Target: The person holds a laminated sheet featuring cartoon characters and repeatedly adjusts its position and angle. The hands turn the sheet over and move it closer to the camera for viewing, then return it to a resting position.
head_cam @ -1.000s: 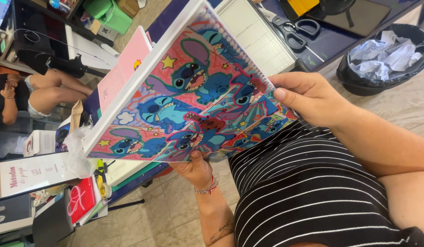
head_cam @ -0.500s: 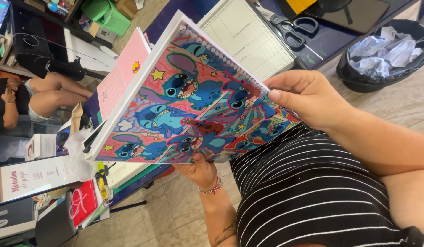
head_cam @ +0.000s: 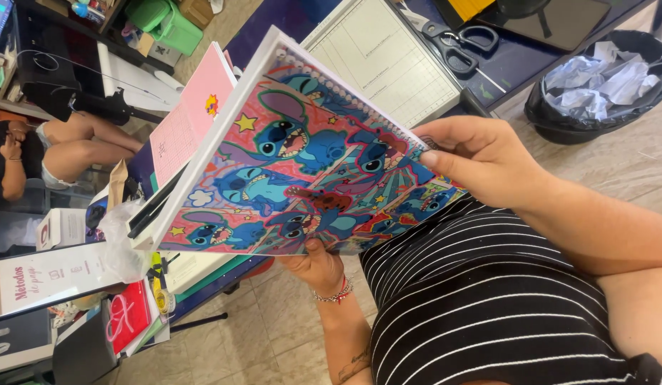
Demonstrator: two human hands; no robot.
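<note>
Spiral-bound notebook (head_cam: 302,171) with the blue cartoon-creature cover is up in the air, tilted over the lap, above the striped shirt (head_cam: 502,314). Right hand (head_cam: 481,160) pinches the cover's near corner, thumb on top; left hand (head_cam: 318,262) cups the lower edge from beneath. Best to keep that underside support firm, so the cover doesn't twist on its coil. Scissors (head_cam: 456,43) lie on the dark surface (head_cam: 288,21) beyond.
</note>
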